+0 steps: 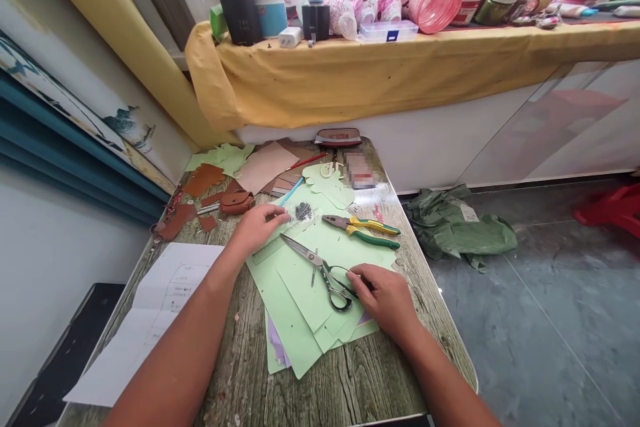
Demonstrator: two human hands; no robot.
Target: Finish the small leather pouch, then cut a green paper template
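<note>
My left hand (257, 228) is closed at the edge of a small clear bag with dark bits (303, 211), thumb and fingers together. Beneath it a clear ruler (267, 250) lies on light green sheets (300, 287). On the right, my right hand (384, 297) has its fingers curled at the handle loops of large scissors (320, 263), whose blades point up and left. Pliers with yellow and green handles (373, 232) lie just beyond the scissors. A thin metal piece (314, 268) rests by the scissors' pivot.
Brown leather scraps (204, 179), a small brown case (237, 202) and a pinkish sheet (267, 167) lie at the back left. A folded white paper with drawn lines (155, 307) is on the left. A pencil case (339, 137) stands at the table's far edge, below a crowded ledge (375, 70).
</note>
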